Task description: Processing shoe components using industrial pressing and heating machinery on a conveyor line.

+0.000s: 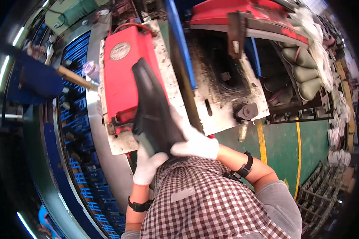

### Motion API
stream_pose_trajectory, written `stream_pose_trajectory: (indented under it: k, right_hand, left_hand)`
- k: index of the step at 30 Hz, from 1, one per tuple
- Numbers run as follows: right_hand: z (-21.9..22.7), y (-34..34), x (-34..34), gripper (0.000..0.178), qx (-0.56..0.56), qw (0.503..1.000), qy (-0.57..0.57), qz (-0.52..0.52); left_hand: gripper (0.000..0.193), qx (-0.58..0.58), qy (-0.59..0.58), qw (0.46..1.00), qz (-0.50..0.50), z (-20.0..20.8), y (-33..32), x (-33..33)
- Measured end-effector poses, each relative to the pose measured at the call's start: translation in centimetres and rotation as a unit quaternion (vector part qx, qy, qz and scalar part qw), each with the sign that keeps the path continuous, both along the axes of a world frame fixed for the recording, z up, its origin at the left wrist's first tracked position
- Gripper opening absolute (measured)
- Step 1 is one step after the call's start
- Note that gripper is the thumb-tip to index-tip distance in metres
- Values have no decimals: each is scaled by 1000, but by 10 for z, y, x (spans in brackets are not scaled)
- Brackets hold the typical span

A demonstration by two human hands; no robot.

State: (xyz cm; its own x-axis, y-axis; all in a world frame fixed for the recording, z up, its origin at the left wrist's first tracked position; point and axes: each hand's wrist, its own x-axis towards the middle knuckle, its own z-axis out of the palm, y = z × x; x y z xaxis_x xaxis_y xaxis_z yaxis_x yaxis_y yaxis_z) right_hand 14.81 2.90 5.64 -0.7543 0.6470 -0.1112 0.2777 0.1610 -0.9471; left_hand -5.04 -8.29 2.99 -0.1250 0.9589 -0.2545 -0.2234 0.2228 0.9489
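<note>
A black leather boot upper (153, 103) is tilted in front of my checked apron, its narrow end pointing away from me over a red machine cover (125, 75). My left hand (147, 163), in a white glove, grips its near left side with the thumb lying across the edge. On the other side my right hand (195, 141), gloved too, is closed around it, thumb resting on the near part. The fingers of both hands are partly hidden behind the dark leather. Whether a last sits inside I cannot tell.
To the right stands a second machine with a stained white plate (211, 117) and a black knob (247, 111). Beyond it, grey-green shoe lasts (307, 75) fill a rack. A blue slatted conveyor (79, 119) runs along my left. A metal rack (321, 187) is at lower right.
</note>
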Motion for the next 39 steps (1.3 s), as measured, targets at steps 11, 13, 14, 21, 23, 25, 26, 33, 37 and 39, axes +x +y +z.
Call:
stream_pose_trajectory:
  k: [11, 13, 14, 21, 23, 25, 26, 33, 37, 39]
  right_hand:
    - [-58, 178, 157, 98, 172, 899, -150, -374]
    - [-68, 210, 156, 95, 220, 857, -254, -390]
    - [-68, 220, 152, 95, 209, 854, -290, -378]
    - [-101, 231, 151, 97, 201, 824, -408, -337]
    - [-98, 232, 141, 95, 221, 827, -402, -324]
    - [-99, 228, 139, 95, 234, 832, -397, -310]
    - [-101, 223, 142, 96, 248, 831, -391, -307]
    - [-143, 237, 214, 90, 175, 902, -229, -321]
    - [-140, 185, 251, 53, 144, 895, -18, -421]
    - [-138, 140, 267, 38, 93, 868, -22, -487]
  left_hand:
    - [92, 176, 229, 957, -28, 107, 152, 69]
    - [90, 259, 293, 920, -13, 131, 188, 82]
    - [90, 291, 288, 912, -18, 145, 205, 89]
    - [77, 331, 390, 857, -61, 216, 281, 144]
    - [75, 384, 460, 793, -114, 221, 318, 143]
    - [76, 423, 513, 735, -131, 226, 331, 150]
    - [76, 421, 518, 732, -135, 228, 338, 154]
    - [52, 438, 457, 768, -97, 212, 351, 196]
    - [45, 481, 471, 736, -63, 184, 322, 192]
    - [46, 545, 467, 696, 2, 150, 308, 189]
